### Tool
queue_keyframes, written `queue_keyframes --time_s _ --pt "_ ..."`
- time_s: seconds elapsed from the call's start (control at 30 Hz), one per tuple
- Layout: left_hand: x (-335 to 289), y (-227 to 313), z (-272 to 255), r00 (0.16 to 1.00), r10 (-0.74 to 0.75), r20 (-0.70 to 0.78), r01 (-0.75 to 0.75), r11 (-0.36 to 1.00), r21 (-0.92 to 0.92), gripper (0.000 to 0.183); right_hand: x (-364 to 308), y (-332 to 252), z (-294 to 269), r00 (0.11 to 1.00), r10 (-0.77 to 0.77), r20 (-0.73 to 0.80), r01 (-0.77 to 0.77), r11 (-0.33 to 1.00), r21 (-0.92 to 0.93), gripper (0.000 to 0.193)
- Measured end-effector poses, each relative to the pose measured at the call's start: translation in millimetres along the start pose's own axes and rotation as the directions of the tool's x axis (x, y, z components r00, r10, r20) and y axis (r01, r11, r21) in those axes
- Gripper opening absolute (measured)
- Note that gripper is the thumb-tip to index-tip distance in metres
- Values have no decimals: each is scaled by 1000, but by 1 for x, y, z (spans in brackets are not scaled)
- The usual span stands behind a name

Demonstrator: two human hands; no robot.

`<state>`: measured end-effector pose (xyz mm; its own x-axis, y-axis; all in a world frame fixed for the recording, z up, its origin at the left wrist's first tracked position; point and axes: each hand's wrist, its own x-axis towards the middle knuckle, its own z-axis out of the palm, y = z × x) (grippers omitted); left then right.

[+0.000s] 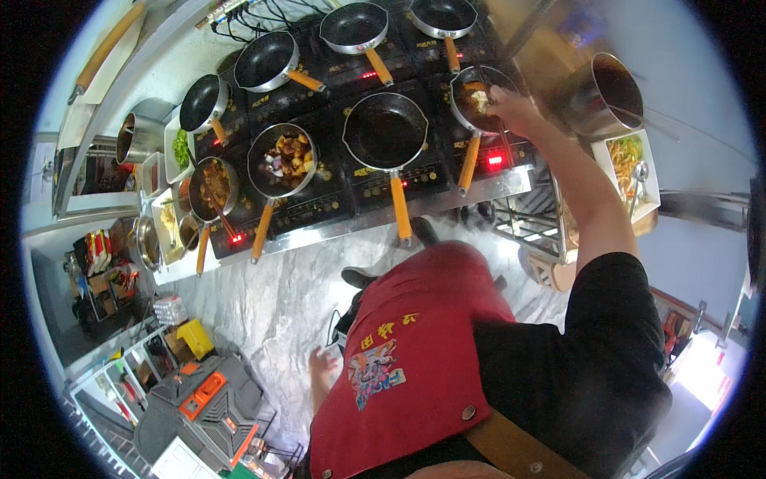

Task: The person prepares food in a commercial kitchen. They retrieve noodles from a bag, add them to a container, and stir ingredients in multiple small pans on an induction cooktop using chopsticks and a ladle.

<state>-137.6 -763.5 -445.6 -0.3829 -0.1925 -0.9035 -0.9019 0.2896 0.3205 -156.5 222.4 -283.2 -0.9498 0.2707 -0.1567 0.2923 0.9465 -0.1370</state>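
My right hand point(515, 112) reaches over the rim of a frying pan point(456, 104) at the right of the hob. Its fingers are closed, but what they grip is too small to make out. Whitish food point(479, 100) lies in brown liquid just beside the fingertips. Low at my left side, my left hand point(323, 364) hangs by the red apron point(431, 319), fingers loosely apart and seemingly holding nothing. Nearest to the right-hand pan on its left is a dark pan point(384, 132) with no food visible. Another pan point(254, 152) holds diced food point(291, 154), brown and purple-white.
Wooden-handled pans, including one point(355, 28), fill the back row of black induction hobs point(327, 203). At the left, a pan point(232, 191) holds brown food and a utensil. A steel pot point(614, 100) and a white vegetable tray point(650, 195) stand at right.
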Motion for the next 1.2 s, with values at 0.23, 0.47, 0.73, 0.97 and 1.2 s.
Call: queue_keyframes --time_s 0.23,0.47,0.73,0.97,1.2 --pt "-45 86 51 958 281 -52 -279 960 38 53 -29 41 -12 893 -7 -451 210 891 402 13" --pt "-38 32 76 996 89 -9 -89 994 56 50 -121 13 -93 710 592 -381 134 417 899 17" --pt "-44 36 121 995 46 92 -66 972 227 49 -147 9 -110 728 665 -164 126 105 986 21" --pt "-50 93 150 980 188 62 -196 970 148 50 -153 17 -105 711 675 -195 40 238 970 27" --pt "-58 79 139 986 149 79 -158 979 129 49 -148 23 -78 851 496 -172 -5 336 942 29"
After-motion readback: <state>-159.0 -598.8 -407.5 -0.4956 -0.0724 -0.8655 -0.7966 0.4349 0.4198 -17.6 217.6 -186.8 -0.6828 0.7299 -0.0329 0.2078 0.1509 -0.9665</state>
